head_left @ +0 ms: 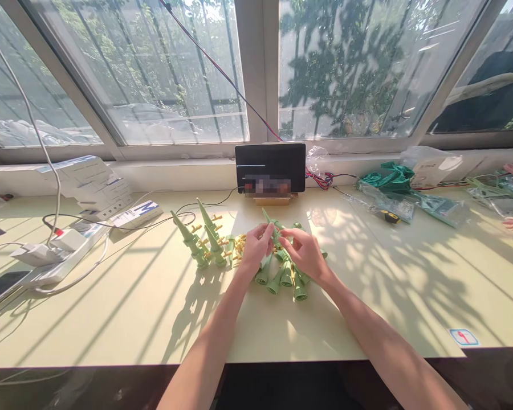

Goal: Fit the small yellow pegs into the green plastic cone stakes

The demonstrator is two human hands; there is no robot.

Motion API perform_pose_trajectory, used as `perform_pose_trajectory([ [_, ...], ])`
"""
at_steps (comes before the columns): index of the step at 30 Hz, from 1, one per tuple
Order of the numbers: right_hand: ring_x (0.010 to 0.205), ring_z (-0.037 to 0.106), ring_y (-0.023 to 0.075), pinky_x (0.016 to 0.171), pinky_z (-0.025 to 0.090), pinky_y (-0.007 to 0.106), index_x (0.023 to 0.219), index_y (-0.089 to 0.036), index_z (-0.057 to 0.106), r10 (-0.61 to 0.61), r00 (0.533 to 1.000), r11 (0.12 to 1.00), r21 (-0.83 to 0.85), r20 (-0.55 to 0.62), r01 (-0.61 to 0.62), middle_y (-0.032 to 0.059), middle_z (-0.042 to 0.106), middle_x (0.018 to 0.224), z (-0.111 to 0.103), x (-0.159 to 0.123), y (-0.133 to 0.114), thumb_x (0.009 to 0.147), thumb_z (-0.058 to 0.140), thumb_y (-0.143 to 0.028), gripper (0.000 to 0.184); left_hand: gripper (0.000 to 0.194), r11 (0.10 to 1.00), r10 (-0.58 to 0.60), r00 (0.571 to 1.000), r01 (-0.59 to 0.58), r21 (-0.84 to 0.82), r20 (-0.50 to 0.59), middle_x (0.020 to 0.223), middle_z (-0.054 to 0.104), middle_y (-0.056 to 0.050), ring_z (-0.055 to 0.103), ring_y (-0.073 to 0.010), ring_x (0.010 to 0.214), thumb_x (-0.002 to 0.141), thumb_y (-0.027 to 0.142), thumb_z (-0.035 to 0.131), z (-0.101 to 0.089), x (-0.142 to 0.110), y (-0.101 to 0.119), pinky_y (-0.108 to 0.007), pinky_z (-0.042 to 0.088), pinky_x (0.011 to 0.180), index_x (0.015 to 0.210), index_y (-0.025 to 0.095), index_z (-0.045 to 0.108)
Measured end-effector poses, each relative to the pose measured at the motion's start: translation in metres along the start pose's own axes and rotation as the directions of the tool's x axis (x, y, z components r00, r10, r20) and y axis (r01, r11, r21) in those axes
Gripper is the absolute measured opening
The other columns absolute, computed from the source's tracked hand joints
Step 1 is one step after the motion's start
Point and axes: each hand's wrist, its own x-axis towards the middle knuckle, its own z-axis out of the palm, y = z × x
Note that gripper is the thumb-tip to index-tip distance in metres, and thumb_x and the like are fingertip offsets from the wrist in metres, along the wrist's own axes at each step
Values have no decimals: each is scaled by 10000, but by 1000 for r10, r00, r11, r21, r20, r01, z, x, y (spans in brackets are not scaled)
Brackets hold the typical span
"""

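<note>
Green cone (276, 230), tip toward black screen (271, 162), axis slanting left, pinched by left hand (259, 244) and right hand (304, 249)

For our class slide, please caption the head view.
Two bare hands hold a pointed green plastic cone above a sunlit table.

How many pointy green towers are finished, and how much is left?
Three green towers stand on the left, stuck with yellow pegs, and look done. Another green cone is in the left hand, with the right hand at it. Loose green cones and piled yellow pegs seem left.
</note>
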Motion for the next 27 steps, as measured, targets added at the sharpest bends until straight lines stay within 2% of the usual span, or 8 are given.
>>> perform_pose_trajectory([
  [5, 508, 435, 112, 538, 413, 268, 1053, -151, 745, 8, 1000, 1000, -17, 11, -8, 60, 717, 808, 1, 0, 0, 930, 585, -466, 374, 418, 1000, 15, 1000, -15, -5, -12, 535, 536, 24, 454, -97, 428, 844, 596, 663, 0, 2, -4, -244, 388, 458, 834, 179, 677],
  [11, 507, 454, 123, 549, 428, 273, 1073, -142, 740, 19, 1000, 1000, -25, 13, -19, 45, 687, 712, 1, 0, 0, 914, 608, -465, 384, 423, 999, 2, 1000, -2, -38, -1, 591, 553, 18, 476, -90, 443, 836, 598, 672, 0, 3, -5, -237, 394, 456, 827, 176, 662],
  [18, 505, 454, 121, 554, 433, 273, 1085, -154, 728, 33, 999, 999, -9, 9, -33, 75, 739, 842, -1, 2, 1, 940, 566, -492, 402, 371, 997, -11, 996, 18, -80, 83, 782, 644, -20, 514, -80, 525, 814, 534, 731, 0, -1, 3, -235, 414, 503, 851, 175, 644],
  [22, 505, 466, 123, 555, 430, 270, 1086, -157, 725, 33, 999, 999, -16, 9, -33, 71, 739, 838, -1, 3, 2, 951, 551, -503, 410, 344, 991, -19, 992, 35, -126, 126, 852, 667, -40, 541, -94, 593, 805, 485, 753, 0, -2, 6, -232, 410, 517, 925, 178, 656],
  [24, 505, 473, 122, 557, 433, 268, 1085, -164, 722, 35, 999, 999, -12, 5, -35, 67, 741, 846, -2, 4, 4, 950, 550, -514, 413, 348, 985, -31, 992, 50, -164, 119, 834, 661, -31, 521, -87, 575, 785, 474, 771, 0, -2, 6, -230, 396, 511, 924, 180, 649],
  [27, 498, 472, 118, 551, 433, 263, 1079, -170, 713, 40, 999, 999, -4, -28, -40, 58, 737, 835, -6, 6, 10, 960, 531, -504, 399, 377, 976, -53, 997, 63, -206, 54, 786, 642, -14, 483, -77, 544, 740, 474, 797, -1, 0, 6, -223, 356, 482, 900, 181, 622],
])
